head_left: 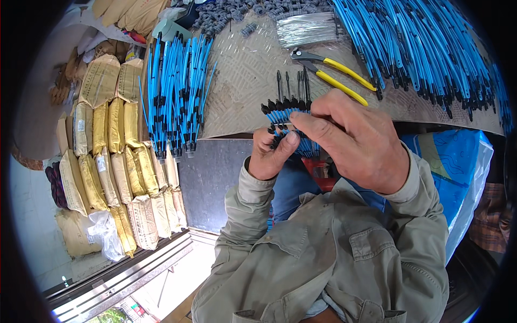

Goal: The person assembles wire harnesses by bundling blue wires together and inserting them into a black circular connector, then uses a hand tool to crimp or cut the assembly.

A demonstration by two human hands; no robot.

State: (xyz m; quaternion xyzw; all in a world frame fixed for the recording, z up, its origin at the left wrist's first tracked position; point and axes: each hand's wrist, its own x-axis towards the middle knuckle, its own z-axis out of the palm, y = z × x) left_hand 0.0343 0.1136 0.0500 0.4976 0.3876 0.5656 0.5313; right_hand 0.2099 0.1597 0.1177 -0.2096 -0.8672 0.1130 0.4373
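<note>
At the table's near edge I hold a bundle of thin blue rods with black tips (280,116), its black ends pointing away from me. My left hand (266,156) is closed around the lower part of the bundle, with the thumb on top. My right hand (358,142) pinches at the bundle's right side, thumb and forefinger close together over the blue stems. Its palm and other fingers hide much of the lower part. Beyond the hands, nippers with yellow handles (344,89) lie on the patterned table (237,81).
Blue rods with black ends are heaped in a large pile (414,48) at far right and a smaller pile (175,81) at left. Clear thin strips (307,31) and grey ridged pieces (226,15) lie at the back. Brown and yellow packets (116,126) are stacked left; a blue bag (449,161) stands right.
</note>
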